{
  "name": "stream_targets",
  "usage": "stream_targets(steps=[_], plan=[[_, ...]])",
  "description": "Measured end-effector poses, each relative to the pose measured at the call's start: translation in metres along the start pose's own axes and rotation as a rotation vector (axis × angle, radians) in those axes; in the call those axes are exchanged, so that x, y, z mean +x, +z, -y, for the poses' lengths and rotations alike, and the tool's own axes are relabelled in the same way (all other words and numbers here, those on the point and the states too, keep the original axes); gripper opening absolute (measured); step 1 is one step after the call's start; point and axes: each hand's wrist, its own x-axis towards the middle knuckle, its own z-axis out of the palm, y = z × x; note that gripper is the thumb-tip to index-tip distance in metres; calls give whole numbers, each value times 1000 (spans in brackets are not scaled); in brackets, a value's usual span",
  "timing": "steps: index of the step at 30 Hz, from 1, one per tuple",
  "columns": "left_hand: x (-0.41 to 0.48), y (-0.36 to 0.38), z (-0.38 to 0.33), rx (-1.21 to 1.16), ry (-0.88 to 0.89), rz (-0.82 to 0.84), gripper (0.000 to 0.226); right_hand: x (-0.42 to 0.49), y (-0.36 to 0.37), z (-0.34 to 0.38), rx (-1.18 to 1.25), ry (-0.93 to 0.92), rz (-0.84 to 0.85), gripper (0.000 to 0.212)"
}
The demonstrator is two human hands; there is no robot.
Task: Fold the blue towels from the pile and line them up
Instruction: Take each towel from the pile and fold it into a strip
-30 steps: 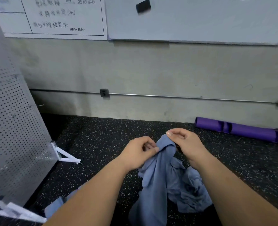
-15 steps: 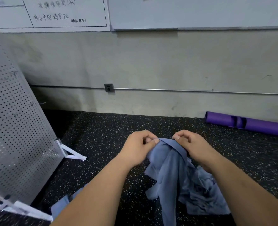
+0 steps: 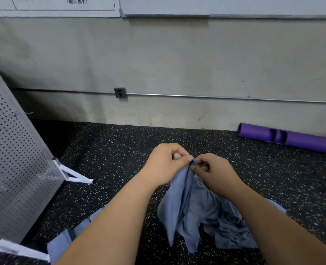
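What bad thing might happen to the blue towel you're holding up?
The left hand and right hand pinch the blue towel close together at its top, so it hangs bunched and may fold crooked. Its lower end hangs beside the pile, so lifting might drag another towel along. A slip would drop it on the speckled floor.

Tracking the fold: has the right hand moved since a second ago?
Yes. Against the purple roller, the right hand has shifted away, leftward and lower, meeting the left hand on the towel.
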Motion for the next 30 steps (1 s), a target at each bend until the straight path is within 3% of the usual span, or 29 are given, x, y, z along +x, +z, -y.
stream_targets(steps=[6, 18, 30], plan=[[0, -24, 21, 166, -42, 136, 12, 5, -1, -3, -119, 24, -31, 14], [-7, -36, 9, -27, 35, -133, 14, 5, -2, -1, -175, 18, -120, 14], [-12, -48, 10, 272, 75, -336, 16, 6, -26, -47, -265, 137, 90, 18]])
